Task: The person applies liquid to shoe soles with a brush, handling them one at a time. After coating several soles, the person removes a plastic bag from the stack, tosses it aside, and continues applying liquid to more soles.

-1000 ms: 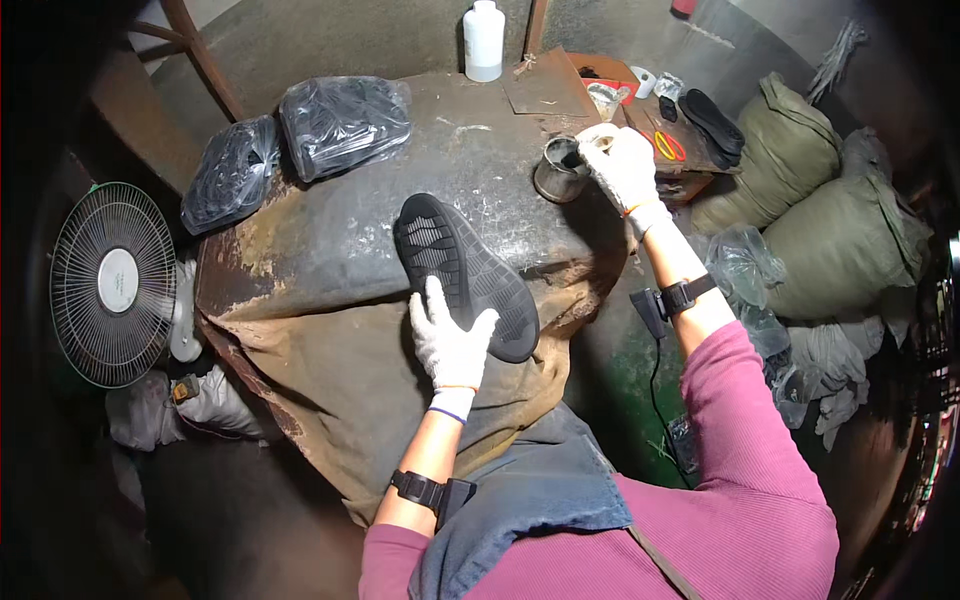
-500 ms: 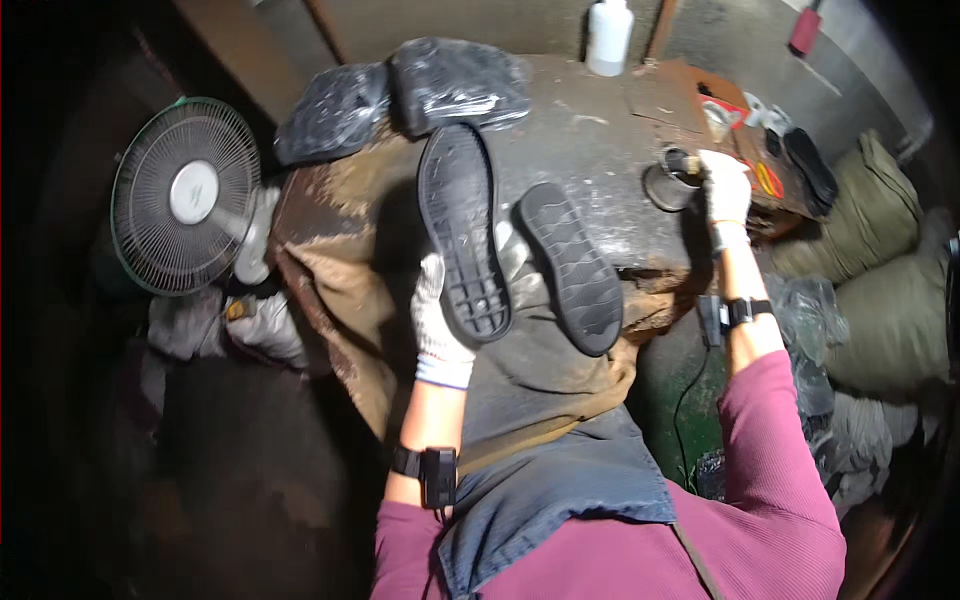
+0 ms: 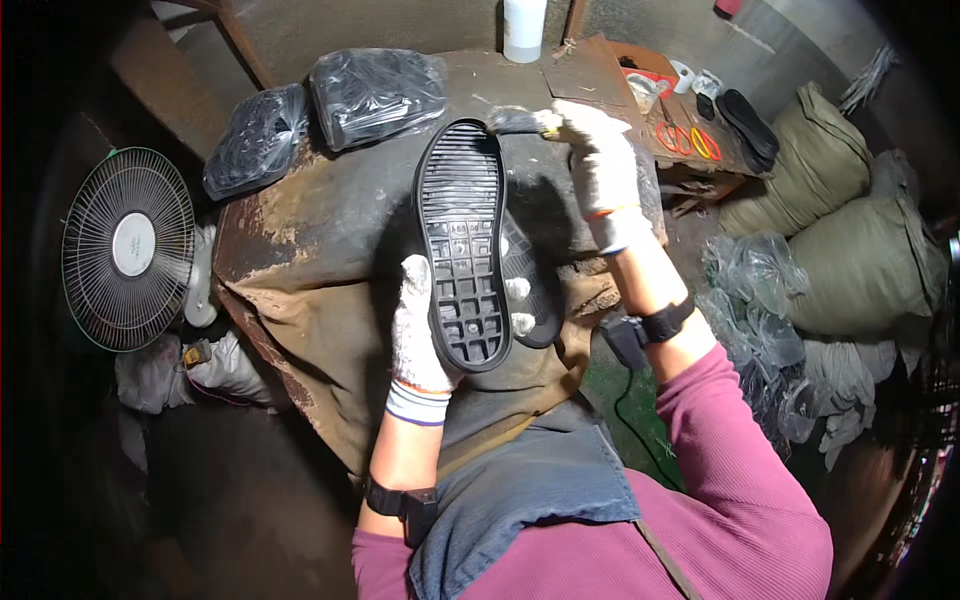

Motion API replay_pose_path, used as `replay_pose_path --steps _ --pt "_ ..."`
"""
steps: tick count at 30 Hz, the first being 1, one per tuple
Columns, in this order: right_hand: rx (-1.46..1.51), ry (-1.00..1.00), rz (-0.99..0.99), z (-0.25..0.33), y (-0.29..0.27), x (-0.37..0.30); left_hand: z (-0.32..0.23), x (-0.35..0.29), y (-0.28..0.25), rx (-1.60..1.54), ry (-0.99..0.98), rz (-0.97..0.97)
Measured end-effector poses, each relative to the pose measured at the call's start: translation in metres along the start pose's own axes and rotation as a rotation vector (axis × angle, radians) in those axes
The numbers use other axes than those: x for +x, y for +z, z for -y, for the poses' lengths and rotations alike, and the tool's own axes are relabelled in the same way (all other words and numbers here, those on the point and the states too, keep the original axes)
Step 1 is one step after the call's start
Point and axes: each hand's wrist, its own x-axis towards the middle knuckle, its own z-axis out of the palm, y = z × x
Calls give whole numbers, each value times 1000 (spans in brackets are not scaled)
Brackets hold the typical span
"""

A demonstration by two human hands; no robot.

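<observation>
Fan (image 3: 134, 245), just one, stands well to the left of the raised sole (image 3: 465, 245), and nearer to that sole, beyond its upper left, lie two dark bundles (image 3: 378, 95) in clear wrap. The left hand (image 3: 420, 340), in a white glove, grips the raised sole around its near half: thumb along the left edge, fingertips showing past the right. That sole is held up over the bench, hollow face upward, ribbed at the far end and gridded at the near end. It looks light, springy rather than brittle, stiffest at the rim; the outer edges of the near half seem the best hold, leaving the face clear. A second sole (image 3: 540, 290) lies partly hidden behind its right side, making two here; whether the left fingers also hold that one, I cannot tell. One brush (image 3: 515, 122) has its bristles at the raised sole's upper right rim, contact unclear, and the gloved right hand (image 3: 600, 155) is closed around its handle. One white bottle (image 3: 524, 30) stands beyond the sole; farther right of it are red and yellow scissors handles (image 3: 704, 145), one dark sole piece (image 3: 748, 130) and two large green sacks (image 3: 860, 265).
</observation>
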Motion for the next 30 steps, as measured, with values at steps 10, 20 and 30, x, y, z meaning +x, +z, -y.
replay_pose_path --steps 10,20,30 --pt "-498 -203 322 34 51 -58 -7 -27 -3 -111 -128 -82" --pt "23 302 566 80 59 -143 -19 -13 -32 17 137 -135" --pt "-418 -41 706 100 30 -138 -63 -33 -5 459 -74 -205"
